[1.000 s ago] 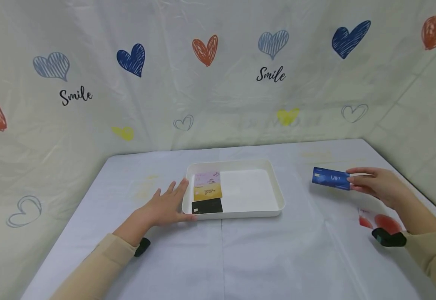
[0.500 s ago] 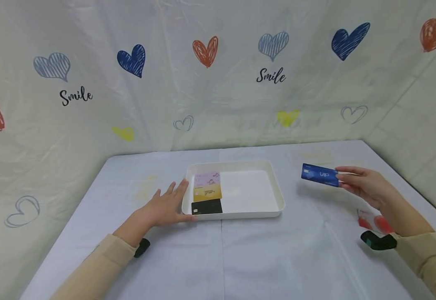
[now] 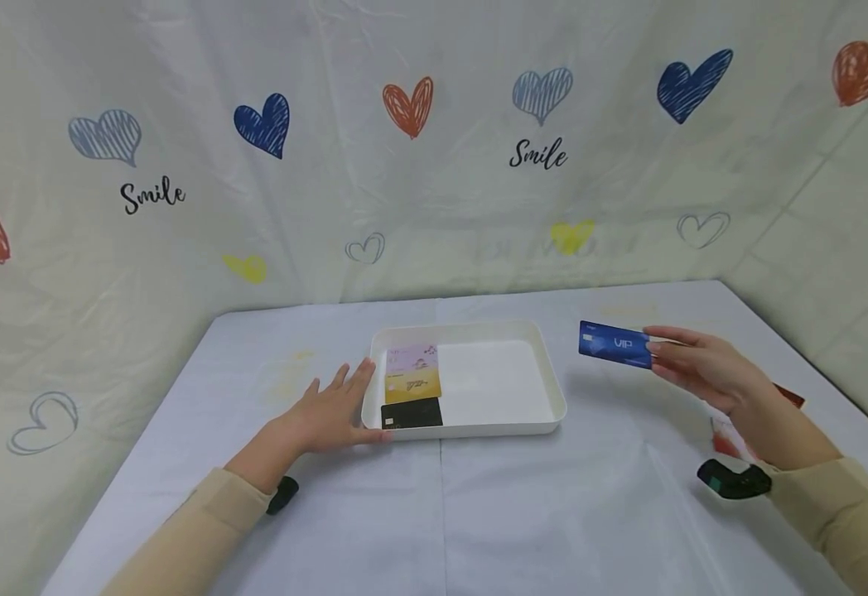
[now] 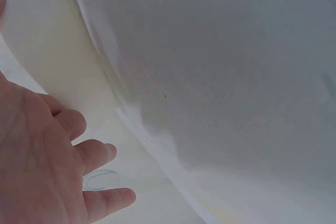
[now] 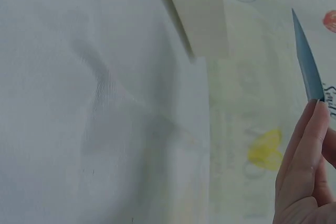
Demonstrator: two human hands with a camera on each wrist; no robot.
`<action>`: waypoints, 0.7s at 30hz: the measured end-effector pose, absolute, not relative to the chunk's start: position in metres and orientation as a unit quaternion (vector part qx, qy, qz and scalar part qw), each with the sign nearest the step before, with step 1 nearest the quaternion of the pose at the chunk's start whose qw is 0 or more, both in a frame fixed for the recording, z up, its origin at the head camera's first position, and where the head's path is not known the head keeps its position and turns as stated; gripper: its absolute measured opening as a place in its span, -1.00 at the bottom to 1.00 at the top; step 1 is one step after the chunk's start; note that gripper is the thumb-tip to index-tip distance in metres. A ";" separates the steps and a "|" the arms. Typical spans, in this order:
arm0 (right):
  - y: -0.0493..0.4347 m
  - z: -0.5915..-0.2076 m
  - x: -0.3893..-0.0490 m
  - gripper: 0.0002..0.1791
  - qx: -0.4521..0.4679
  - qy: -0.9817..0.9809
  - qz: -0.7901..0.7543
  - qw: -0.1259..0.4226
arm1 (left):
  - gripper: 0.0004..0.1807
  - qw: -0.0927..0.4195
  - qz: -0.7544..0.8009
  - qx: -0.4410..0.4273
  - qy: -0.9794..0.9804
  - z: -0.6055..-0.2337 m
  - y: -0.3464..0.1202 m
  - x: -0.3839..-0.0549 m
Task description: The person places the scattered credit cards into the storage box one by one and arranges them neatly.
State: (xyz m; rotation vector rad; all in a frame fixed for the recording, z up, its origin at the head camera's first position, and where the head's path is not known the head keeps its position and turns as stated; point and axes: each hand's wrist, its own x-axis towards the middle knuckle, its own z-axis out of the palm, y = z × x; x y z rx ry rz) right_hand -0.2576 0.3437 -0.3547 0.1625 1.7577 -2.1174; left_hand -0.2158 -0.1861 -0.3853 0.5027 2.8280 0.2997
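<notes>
Between thumb and fingers my right hand [image 3: 717,372] pinches a blue VIP card [image 3: 615,344] by its right end, held above the cloth right of the tray. In the right wrist view the card [image 5: 307,59] shows nearly edge-on at the fingertips. My left hand [image 3: 325,414] has its fingers spread and touches the left end of a white tray [image 3: 504,430]. Inside that tray, along the left side, a pink-lilac card [image 3: 412,358], a gold card [image 3: 413,385] and a black card [image 3: 412,413] lie in a column. The left wrist view shows the left palm [image 4: 37,161] and spread fingers.
A white-and-red card [image 3: 725,437] lies on the cloth under the right forearm, partly hidden, with a dark red card [image 3: 790,396] beyond the wrist. White cloth [image 3: 538,513] covers the table. A curtain printed with hearts [image 3: 464,199] hangs behind.
My right hand has carried the blue card leftward, closer to the tray. The dark red card has come into sight behind the right wrist. The left hand stays at the tray.
</notes>
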 end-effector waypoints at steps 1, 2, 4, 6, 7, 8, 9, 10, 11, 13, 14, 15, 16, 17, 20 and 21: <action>0.341 -0.355 -0.258 -0.67 0.055 0.625 -0.755 0.191 | 0.38 0.127 0.102 0.172 0.971 -0.385 -0.186 -0.216; 0.338 -0.355 -0.258 -0.67 0.052 0.625 -0.755 0.191 | 0.38 0.126 0.104 0.173 0.971 -0.385 -0.186 -0.216; 0.332 -0.356 -0.258 -0.67 0.048 0.624 -0.756 0.192 | 0.38 0.127 0.106 0.174 0.971 -0.385 -0.186 -0.216; 0.326 -0.355 -0.258 -0.68 0.048 0.626 -0.754 0.193 | 0.37 0.127 0.106 0.173 0.971 -0.385 -0.186 -0.215; 0.323 -0.355 -0.258 -0.68 0.048 0.626 -0.754 0.193 | 0.37 0.128 0.107 0.172 0.971 -0.384 -0.186 -0.215; 0.320 -0.355 -0.258 -0.68 0.048 0.627 -0.753 0.193 | 0.37 0.127 0.109 0.173 0.970 -0.384 -0.186 -0.215; 0.317 -0.355 -0.258 -0.69 0.047 0.630 -0.751 0.192 | 0.37 0.128 0.110 0.173 0.970 -0.384 -0.186 -0.215; 0.314 -0.354 -0.258 -0.70 0.046 0.632 -0.749 0.192 | 0.37 0.127 0.111 0.174 0.970 -0.384 -0.186 -0.215; 0.311 -0.354 -0.258 -0.71 0.043 0.634 -0.748 0.192 | 0.37 0.127 0.110 0.173 0.970 -0.384 -0.186 -0.215; 0.306 -0.353 -0.258 -0.73 0.037 0.640 -0.743 0.191 | 0.36 0.127 0.111 0.173 0.970 -0.384 -0.186 -0.215; 0.303 -0.353 -0.257 -0.73 0.033 0.642 -0.742 0.190 | 0.36 0.126 0.111 0.174 0.970 -0.384 -0.186 -0.215; 0.300 -0.353 -0.257 -0.74 0.029 0.644 -0.741 0.190 | 0.36 0.126 0.110 0.174 0.970 -0.384 -0.186 -0.215; 0.298 -0.353 -0.257 -0.75 0.026 0.645 -0.740 0.190 | 0.37 0.126 0.109 0.174 0.971 -0.384 -0.186 -0.215; 0.295 -0.353 -0.257 -0.76 0.023 0.646 -0.739 0.190 | 0.37 0.125 0.108 0.174 0.971 -0.384 -0.186 -0.215; 0.288 -0.355 -0.258 -0.79 0.017 0.647 -0.738 0.192 | 0.36 0.123 0.108 0.175 0.971 -0.384 -0.186 -0.214; 0.286 -0.356 -0.258 -0.81 0.016 0.648 -0.737 0.192 | 0.36 0.122 0.108 0.176 0.971 -0.384 -0.186 -0.214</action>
